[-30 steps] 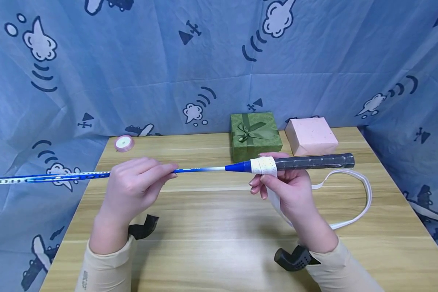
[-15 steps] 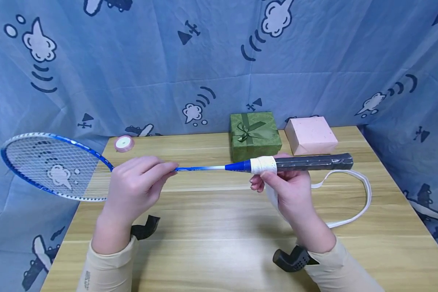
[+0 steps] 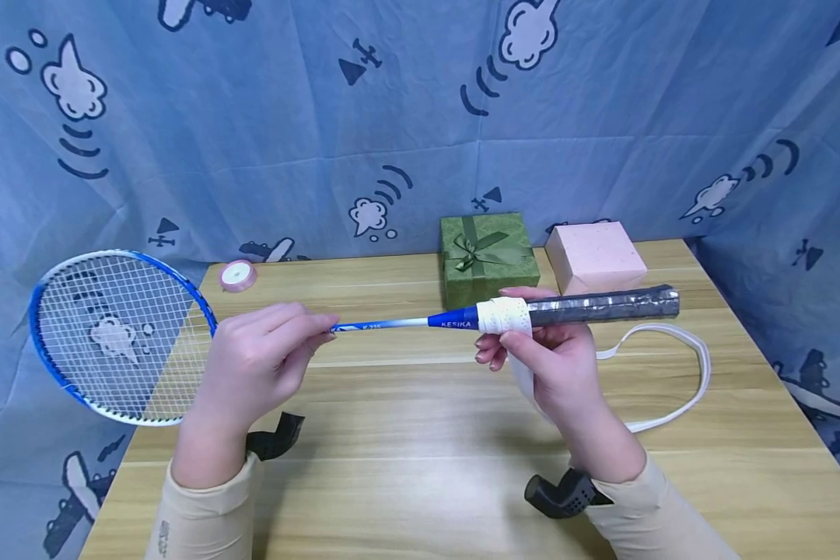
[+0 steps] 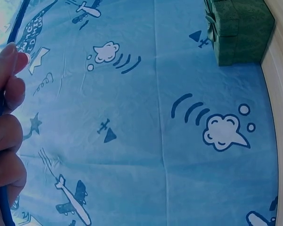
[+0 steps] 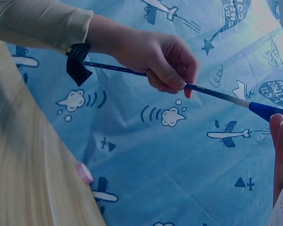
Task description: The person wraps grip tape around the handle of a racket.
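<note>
Badminton racket [image 3: 392, 323] is held up over the wooden desk [image 3: 406, 451], lying roughly crosswise to the person. Strung head [image 3: 119, 334] off to the person's left, partly hidden behind the left hand and wrist; black handle [image 3: 595, 306] to the right.

Left hand [image 3: 259, 354]: fingers pinching the thin blue-and-white shaft, thumb against forefinger. Right hand [image 3: 560, 358]: fingers gripping at the near end of the handle – thumb pressing the white tape [image 3: 502, 316] on the front, other fingers behind and below.

Tape sits in a band round the handle right next to the blue cone [image 3: 453, 320], which reads KESIKA. Rest of the handle shows dark. Loose tape drops from the band past the right palm, and a long loop curves out to the right of that hand. Can't tell where the tail ends, the wrist covers it.

Back of desk: green box [image 3: 490, 260] with a ribbon bow, pink box [image 3: 595, 257] just to its right, small pink-rimmed roll [image 3: 238, 275] well off to the left. Blue printed cloth [image 3: 273, 148] hangs behind – clouds, planes. Beige sleeves [image 3: 206, 505] on both arms.
</note>
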Motion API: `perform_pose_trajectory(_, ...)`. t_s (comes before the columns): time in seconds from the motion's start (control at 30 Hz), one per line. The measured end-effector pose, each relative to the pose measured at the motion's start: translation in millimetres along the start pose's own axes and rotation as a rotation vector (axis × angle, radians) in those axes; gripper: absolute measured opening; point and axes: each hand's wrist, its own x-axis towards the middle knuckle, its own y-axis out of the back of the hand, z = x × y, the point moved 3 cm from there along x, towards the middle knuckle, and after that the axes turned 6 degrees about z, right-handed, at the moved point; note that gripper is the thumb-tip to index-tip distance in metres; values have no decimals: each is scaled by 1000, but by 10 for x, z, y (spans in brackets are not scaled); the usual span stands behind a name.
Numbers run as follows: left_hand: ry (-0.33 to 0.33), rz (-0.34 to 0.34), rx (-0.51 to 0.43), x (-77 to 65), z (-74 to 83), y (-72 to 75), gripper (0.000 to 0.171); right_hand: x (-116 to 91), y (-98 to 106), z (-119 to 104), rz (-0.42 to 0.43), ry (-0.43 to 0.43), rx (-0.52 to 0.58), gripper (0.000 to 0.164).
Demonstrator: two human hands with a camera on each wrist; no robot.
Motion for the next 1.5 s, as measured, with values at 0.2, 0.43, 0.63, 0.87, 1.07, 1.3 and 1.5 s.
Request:
perform_pose_trajectory(0.2, 1, 26, 21, 9, 2, -10, 17, 3, -16, -11, 69, -7, -39, 28)
perform_pose_trajectory(0.43, -19, 72, 26, 14, 16, -11, 18, -6, -13, 11, 56, 0, 30, 23)
perform_pose_trajectory(0.63, -21, 39, -21, 1, 19, 2, 22, 4, 21, -10, -30, -2, 44, 26)
perform_pose_trajectory(0.87, -6, -1, -53, -48, -12, -10, 21, 17, 31, -6, -61, -16, 21, 35)
perform_pose_trajectory(1.07, 5, -7, -76, -60, -21, -19, 22, 26, 27, -4, -60, -2, 1, 32)
perform_pose_trajectory(1.3, 4, -6, -10, -40, -3, -42, 22, 19, 34, 16, 21, -23, -1, 25)
perform_pose_trajectory(1.5, -5, -7, -13, -40, -3, -30, 25, 6, 45, 19, -9, -43, -30, 29)
